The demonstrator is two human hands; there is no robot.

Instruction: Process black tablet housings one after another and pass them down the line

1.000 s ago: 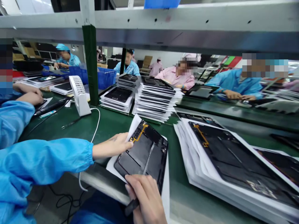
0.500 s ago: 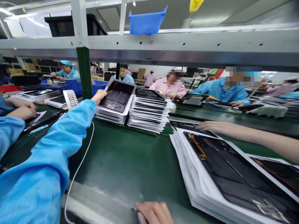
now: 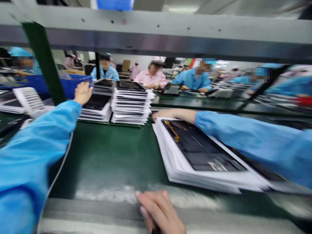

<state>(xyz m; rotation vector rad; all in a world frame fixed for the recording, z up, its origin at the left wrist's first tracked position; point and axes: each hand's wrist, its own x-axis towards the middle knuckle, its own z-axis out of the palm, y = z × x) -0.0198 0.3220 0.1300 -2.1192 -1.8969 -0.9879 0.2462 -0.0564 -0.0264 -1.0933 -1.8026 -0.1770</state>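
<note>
My left hand (image 3: 83, 93), in a blue sleeve, is at the far left corner of a low stack of dark tablet-like panels (image 3: 96, 102) with white sheets between them. Its fingers look stretched out, with no panel gripped. Beside that stack stands a taller stack of panels and white sheets (image 3: 131, 105). Low in the view, my right hand (image 3: 162, 211) is curled over the bench's front edge. A small dark piece of something shows under its fingers, too little to name.
A co-worker's arm (image 3: 243, 139) reaches in from the right across a stack of panels (image 3: 202, 149). A green post (image 3: 45, 61) and a blue bin (image 3: 73, 85) stand at the left. A white cable (image 3: 59, 172) hangs past my left sleeve. A metal shelf beam (image 3: 151, 35) runs overhead.
The panel my left hand held tilted by its corner now lies flat on the low stack, let go. The co-worker's arm has reached further in. My view has swung right and down.
</note>
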